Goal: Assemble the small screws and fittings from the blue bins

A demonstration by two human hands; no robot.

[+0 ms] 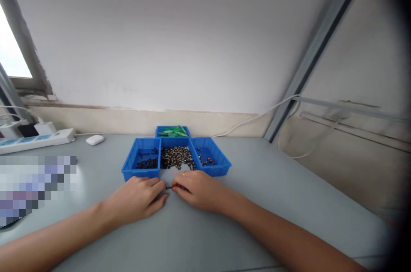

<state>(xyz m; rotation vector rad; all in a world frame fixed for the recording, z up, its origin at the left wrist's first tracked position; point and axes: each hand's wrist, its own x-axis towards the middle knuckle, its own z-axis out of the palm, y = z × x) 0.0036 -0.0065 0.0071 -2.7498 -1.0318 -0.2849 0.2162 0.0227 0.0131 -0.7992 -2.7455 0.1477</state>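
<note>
Head view: the right hand (199, 189) has its fingertips clamped on a small dark rod (169, 187), located just before the metal parts heap (176, 156). The left hand (141, 198) meets the rod's other end; its grip cannot be told. Left bin (129, 157) and right bin (221, 161) flank the heap; green pieces (174, 131) lie behind. Power strip (61, 137) and white case (95, 139) stand well left, obstructing neither hand.

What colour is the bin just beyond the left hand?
Blue: the bin just beyond the left hand shows best in the head view.
</note>
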